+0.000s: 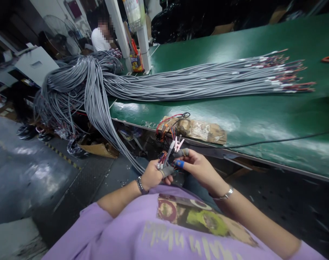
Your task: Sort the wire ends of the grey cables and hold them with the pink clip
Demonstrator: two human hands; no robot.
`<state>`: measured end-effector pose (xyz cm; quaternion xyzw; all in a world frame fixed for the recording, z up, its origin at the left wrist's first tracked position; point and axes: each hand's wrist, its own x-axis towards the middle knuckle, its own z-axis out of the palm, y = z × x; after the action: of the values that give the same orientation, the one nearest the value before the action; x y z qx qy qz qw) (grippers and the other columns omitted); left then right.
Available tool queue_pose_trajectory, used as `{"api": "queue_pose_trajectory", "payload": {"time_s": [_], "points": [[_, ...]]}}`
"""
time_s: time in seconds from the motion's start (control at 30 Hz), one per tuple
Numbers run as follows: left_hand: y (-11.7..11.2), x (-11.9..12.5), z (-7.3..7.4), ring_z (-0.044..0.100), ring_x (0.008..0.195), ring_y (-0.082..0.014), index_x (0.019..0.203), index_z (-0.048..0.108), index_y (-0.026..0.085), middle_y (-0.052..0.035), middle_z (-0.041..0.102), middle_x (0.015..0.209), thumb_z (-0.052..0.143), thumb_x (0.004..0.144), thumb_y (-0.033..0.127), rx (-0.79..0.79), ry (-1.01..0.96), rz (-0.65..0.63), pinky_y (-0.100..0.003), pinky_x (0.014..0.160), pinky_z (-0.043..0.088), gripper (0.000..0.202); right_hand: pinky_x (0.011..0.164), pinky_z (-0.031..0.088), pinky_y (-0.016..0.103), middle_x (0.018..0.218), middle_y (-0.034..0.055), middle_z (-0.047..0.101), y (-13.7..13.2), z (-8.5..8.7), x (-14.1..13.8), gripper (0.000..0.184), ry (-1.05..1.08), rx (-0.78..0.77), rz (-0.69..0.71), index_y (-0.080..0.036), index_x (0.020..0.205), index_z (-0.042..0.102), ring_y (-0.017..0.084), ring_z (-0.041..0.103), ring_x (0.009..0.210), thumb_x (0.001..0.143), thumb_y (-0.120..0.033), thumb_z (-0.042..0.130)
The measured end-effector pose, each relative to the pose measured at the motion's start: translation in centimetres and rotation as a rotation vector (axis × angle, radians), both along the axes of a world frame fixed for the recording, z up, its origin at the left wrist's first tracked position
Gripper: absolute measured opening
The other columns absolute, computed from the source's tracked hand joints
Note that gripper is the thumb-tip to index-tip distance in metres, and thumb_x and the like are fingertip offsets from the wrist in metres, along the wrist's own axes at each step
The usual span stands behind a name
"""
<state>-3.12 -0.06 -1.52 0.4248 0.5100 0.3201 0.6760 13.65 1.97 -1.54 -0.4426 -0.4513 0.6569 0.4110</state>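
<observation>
The left hand (154, 174) is closed around ends of grey cables (101, 118), just before the near edge of the green table (256, 115). The right hand (199, 165) is at their right – I cannot tell if it pinches wire.

- Long, flat green worktop (248, 112)
- Long, round grey cables (159, 83) on the worktop, with white bands (275, 83) and reddish wire ends (307, 85)
- Pale pink forked clip (176, 146) before the worktop
- Blue wrap (180, 164) on the right hand (199, 166), before the worktop
- Yellow-and-black striped floor line (63, 156) left of the worktop
</observation>
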Motion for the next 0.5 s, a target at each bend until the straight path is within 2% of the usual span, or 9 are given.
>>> {"api": "queue_pose_trajectory", "payload": {"time_s": [0.07, 0.17, 0.33, 0.5], "points": [[-0.05, 0.01, 0.06, 0.053, 0.038, -0.0110, 0.062, 0.056, 0.015, -0.0004, 0.059, 0.047, 0.082, 0.054, 0.059, -0.006, -0.002, 0.009, -0.022, 0.040, 0.044, 0.051, 0.068, 0.051, 0.031, 0.072, -0.0005, 0.067, -0.27, -0.18, -0.09, 0.032, -0.035, 0.029, -0.022, -0.021, 0.077, 0.062, 0.016, 0.061, 0.067, 0.060, -0.038, 0.082], [-0.10, 0.05, 0.23, 0.053, 0.037, -0.0106, 0.062, 0.057, 0.015, -0.0003, 0.059, 0.047, 0.082, 0.053, 0.058, -0.016, -0.001, 0.017, -0.021, 0.040, 0.043, 0.051, 0.069, 0.052, 0.032, 0.074, 0.0006, 0.069, -0.43, -0.35, -0.24, 0.030, -0.003, -0.019, -0.067, -0.022, 0.079, 0.062, 0.017, 0.063, 0.070, 0.061, -0.037, 0.081], [-0.13, 0.10, 0.21, 0.053, 0.038, -0.0105, 0.061, 0.056, 0.015, -0.0004, 0.059, 0.047, 0.083, 0.054, 0.055, -0.024, 0.010, 0.012, -0.021, 0.040, 0.042, 0.049, 0.065, 0.052, 0.032, 0.070, 0.0005, 0.069, -0.25, -0.32, -0.40, 0.039, 0.062, -0.078, -0.081, -0.022, 0.079, 0.059, 0.017, 0.063, 0.066, 0.055, -0.039, 0.085], [-0.11, 0.03, -0.27, 0.054, 0.039, -0.0111, 0.063, 0.055, 0.015, -0.0011, 0.060, 0.048, 0.080, 0.058, 0.056, -0.019, 0.024, 0.023, -0.021, 0.040, 0.043, 0.048, 0.065, 0.051, 0.032, 0.069, 0.0006, 0.068, -0.26, -0.62, -0.42, 0.038, -0.003, -0.040, -0.083, -0.023, 0.077, 0.058, 0.017, 0.061, 0.065, 0.056, -0.042, 0.083]]}}
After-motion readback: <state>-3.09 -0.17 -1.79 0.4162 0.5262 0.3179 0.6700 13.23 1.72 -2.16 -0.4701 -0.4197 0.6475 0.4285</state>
